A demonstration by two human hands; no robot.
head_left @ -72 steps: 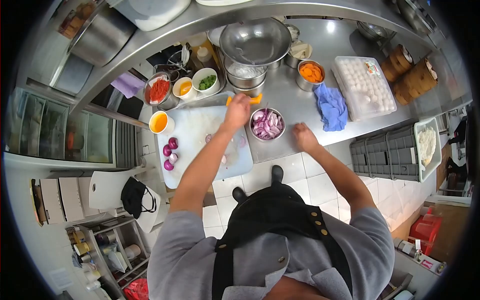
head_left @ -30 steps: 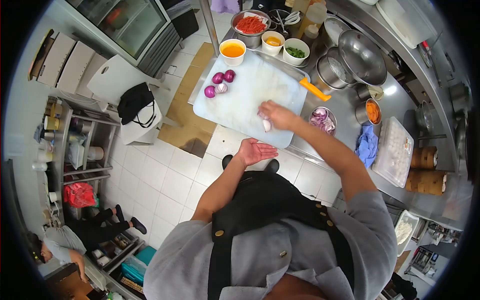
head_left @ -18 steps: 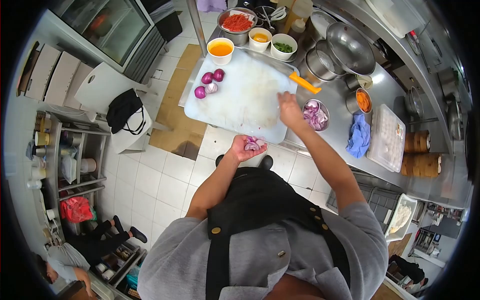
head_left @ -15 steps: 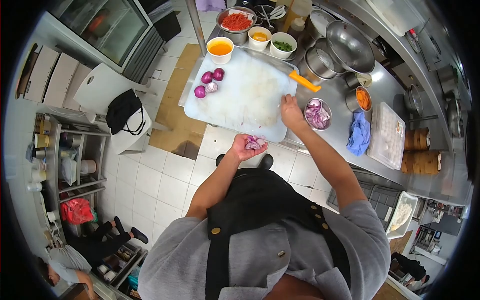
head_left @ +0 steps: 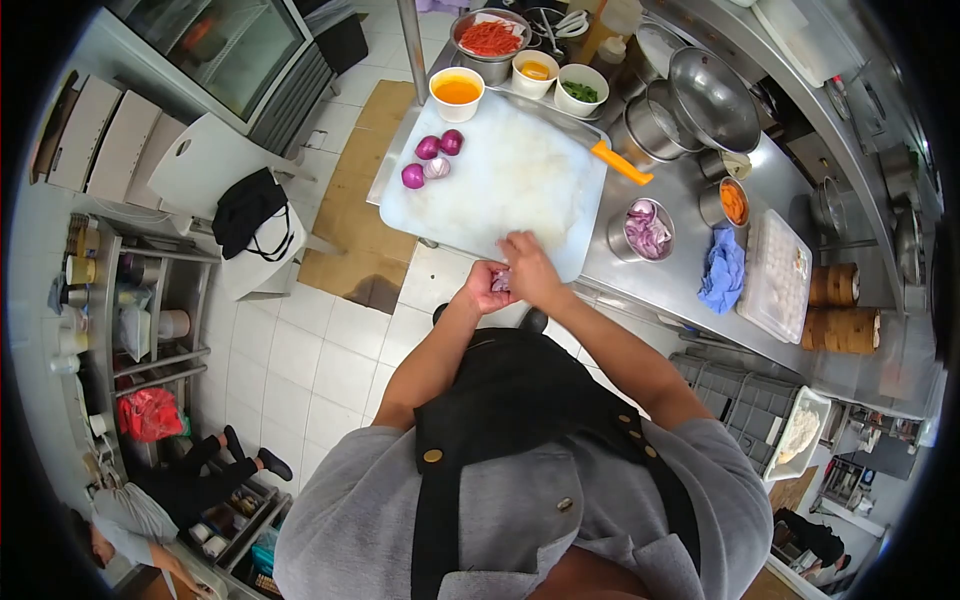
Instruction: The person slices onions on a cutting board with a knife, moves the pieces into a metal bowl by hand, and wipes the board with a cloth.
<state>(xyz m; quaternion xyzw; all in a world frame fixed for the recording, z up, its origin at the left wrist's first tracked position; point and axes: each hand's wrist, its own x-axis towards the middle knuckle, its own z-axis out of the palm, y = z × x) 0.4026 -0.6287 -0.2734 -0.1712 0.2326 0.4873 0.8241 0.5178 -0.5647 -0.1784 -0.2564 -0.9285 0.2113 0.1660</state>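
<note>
My left hand (head_left: 484, 288) is curled around cut red onion pieces (head_left: 501, 281) at the near edge of the white cutting board (head_left: 500, 185). Right beside it, my right hand (head_left: 530, 268) reaches over the board's edge; its fingertips are blurred, and whether they hold anything does not show. Several small purple onions (head_left: 427, 148) sit on the board's left part, one of them paler. A steel container (head_left: 642, 232) of cut red onion stands right of the board. The orange-handled knife (head_left: 622, 163) lies across the board's far right corner.
Behind the board stand tubs of orange liquid (head_left: 457, 93) and chopped greens (head_left: 581, 91), plus a bowl of shredded carrot (head_left: 490, 40). To the right are a blue cloth (head_left: 721, 270), a lidded plastic box (head_left: 776, 278) and steel bowls (head_left: 712, 98). Two people are farther off.
My right hand has moved left and nearer, from the board's right edge to beside my left hand. The onion pieces in my left hand are now partly covered.
</note>
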